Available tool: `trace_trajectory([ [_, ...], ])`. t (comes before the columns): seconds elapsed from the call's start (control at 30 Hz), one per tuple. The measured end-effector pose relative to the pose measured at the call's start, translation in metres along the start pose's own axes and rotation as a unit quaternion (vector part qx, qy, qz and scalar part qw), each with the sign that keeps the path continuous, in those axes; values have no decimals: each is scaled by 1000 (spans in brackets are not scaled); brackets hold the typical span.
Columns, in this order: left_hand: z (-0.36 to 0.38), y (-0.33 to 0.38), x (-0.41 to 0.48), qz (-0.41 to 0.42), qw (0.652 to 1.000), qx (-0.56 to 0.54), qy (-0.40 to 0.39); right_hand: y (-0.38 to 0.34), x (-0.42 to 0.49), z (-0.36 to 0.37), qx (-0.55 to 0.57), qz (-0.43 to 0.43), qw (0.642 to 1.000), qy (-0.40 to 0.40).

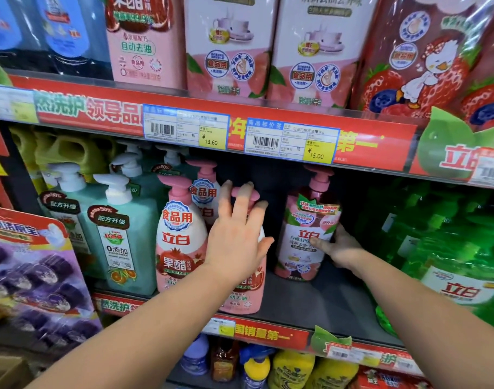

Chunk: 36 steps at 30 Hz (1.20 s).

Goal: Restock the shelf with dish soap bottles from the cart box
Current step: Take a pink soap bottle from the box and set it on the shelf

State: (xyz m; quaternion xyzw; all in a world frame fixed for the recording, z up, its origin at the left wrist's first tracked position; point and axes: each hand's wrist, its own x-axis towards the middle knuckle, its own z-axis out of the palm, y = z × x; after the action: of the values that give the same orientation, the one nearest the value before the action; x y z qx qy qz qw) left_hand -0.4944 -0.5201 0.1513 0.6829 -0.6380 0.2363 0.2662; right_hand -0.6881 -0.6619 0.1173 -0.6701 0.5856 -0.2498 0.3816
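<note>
Left hand: fingers straight and spread, palm laid on the pink pump bottle at the shelf's front edge.
Right hand: thumb across the label, gripping the peach-label bottle, which stands upright further back.
Shelf: dark board with a red front strip.
Left neighbours: matching pink bottle, then teal pump bottles.
Right neighbours: green refill packs.
Price tags: 13.60 and 15.00, on the rail above.

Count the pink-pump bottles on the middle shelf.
4. The pomegranate bottle front left; a second bottle behind it; a third bottle under the left hand; the peach bottle apart on the right, held by the right hand. Others may hide behind.
</note>
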Motion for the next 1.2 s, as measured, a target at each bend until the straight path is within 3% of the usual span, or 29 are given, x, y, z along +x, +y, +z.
trace_trajectory([
  [0.27, 2, -7, 1, 27, 999, -6, 19, -10, -41, -3, -162, -53, 984, 60],
  [0.5, -3, -10, -3, 51, 996, -62, -31, -9, -111, 1, -428, -62, 897, 89],
  [0.63, -14, -9, -14, 157, 986, -45, 19, -7, -149, 9, -472, -33, 877, 84],
  [0.77, -20, -2, -37, 305, 942, -111, 80, -3, -176, 14, -497, -17, 865, 71],
  [0.87, -22, 1, -58, 325, 938, -111, -53, -3, -193, 17, -504, -26, 860, 72],
  [0.97, -19, 0, -76, 250, 947, -30, -201, -2, -210, 21, -513, -43, 854, 74],
  [1.07, -31, -2, -97, 199, 946, 5, -255, -1, -236, 26, -515, -56, 853, 70],
  [1.2, -60, -6, -136, 138, 955, 14, -263, 3, -281, 31, -503, -71, 859, 65],
])
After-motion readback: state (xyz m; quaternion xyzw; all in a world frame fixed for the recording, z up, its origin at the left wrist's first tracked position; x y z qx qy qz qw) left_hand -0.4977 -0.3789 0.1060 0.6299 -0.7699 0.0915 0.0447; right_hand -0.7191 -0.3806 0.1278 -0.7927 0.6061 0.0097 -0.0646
